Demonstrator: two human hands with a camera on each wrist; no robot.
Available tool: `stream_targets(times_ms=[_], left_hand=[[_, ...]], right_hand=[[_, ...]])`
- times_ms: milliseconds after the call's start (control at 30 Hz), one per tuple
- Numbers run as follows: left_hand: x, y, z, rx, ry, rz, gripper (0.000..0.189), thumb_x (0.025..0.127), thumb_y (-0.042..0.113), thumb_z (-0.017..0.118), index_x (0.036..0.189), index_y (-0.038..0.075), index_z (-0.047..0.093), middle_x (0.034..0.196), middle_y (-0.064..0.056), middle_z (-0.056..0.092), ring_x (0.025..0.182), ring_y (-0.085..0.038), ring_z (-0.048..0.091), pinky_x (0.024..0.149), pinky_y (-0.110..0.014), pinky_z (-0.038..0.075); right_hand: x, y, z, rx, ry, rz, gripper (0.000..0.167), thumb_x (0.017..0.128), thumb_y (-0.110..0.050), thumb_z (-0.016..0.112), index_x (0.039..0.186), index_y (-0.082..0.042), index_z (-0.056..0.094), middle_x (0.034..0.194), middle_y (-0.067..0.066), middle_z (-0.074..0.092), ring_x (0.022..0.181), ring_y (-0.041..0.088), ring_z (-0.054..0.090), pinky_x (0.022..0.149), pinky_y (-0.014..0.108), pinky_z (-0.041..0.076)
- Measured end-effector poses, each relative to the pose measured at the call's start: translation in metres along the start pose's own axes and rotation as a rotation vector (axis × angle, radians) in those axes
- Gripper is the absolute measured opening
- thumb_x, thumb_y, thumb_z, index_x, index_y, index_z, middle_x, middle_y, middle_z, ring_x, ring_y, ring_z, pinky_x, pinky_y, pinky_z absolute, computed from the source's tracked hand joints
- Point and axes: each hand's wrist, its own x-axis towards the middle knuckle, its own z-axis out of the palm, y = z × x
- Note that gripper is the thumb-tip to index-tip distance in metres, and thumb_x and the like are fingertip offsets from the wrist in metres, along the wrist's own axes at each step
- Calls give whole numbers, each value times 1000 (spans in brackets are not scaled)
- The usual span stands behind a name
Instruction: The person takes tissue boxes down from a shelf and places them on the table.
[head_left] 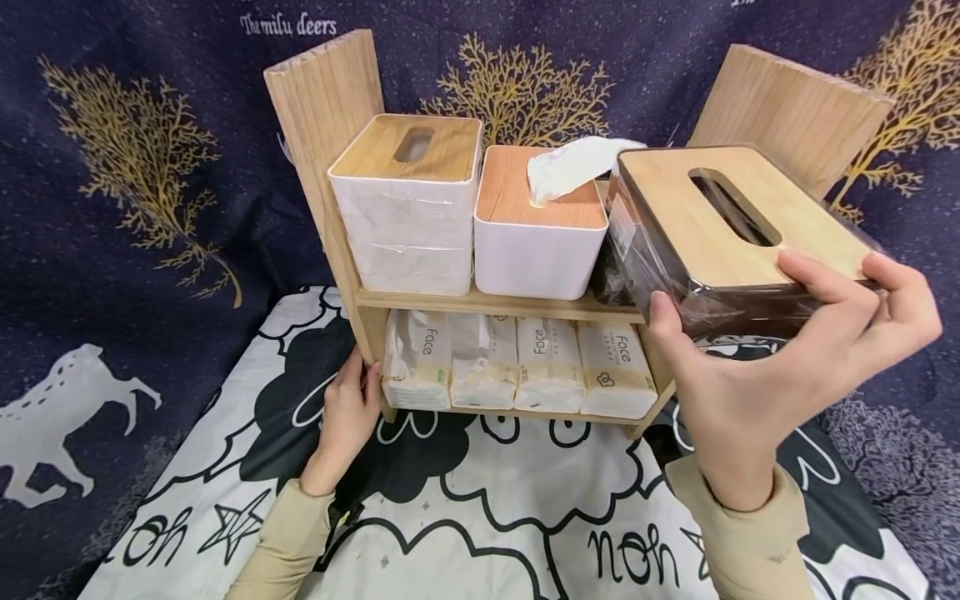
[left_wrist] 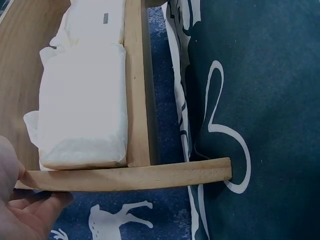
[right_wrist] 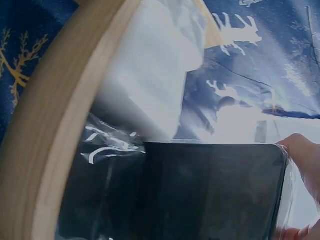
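My right hand (head_left: 787, 375) holds a dark brown tissue box (head_left: 660, 242) with a pale wooden, slotted lid, wrapped in clear plastic. Its thumb lies at the near left corner, with fingertips on the lid. The box is tilted over the right end of a wooden shelf (head_left: 495, 306). In the right wrist view, the dark side of that tissue box (right_wrist: 215, 190) shows beside a wooden side board (right_wrist: 65, 115). At the lower left, my left hand (head_left: 348, 417) grips the shelf's left side board (left_wrist: 130, 179), thumb on one face and fingers on the other.
On the upper shelf stand a white tissue box (head_left: 408, 208) with a wooden lid and another white box (head_left: 532, 258) with a tissue (head_left: 577, 167) sticking out. Several tissue packs (head_left: 551, 367) line the lower shelf. A patterned cloth (head_left: 510, 492) lies underneath; a dark blue cloth (head_left: 150, 50) hangs behind.
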Motion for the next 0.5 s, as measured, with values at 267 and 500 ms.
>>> stream_targets(times_ms=[267,500], left_hand=[[1,-1,1,4,5,-6,38,95,4,58,130,-7,51,110,-29,62,90,-42,67,66,-50,53],[1,0,1,6,-2,-18,36,95,5,58,129,-6,52,109,-29,62,92,-42,67,68,-51,53]], right_hand=[[5,12,-22,-55,-9,6,68,47,-42,83,99,-3,64,125,7,48,123,18,34,110,33,20],[10,21,-41,388,35,196,84,35,-9,90,111,9,58,118,23,56,115,38,51,97,39,48]])
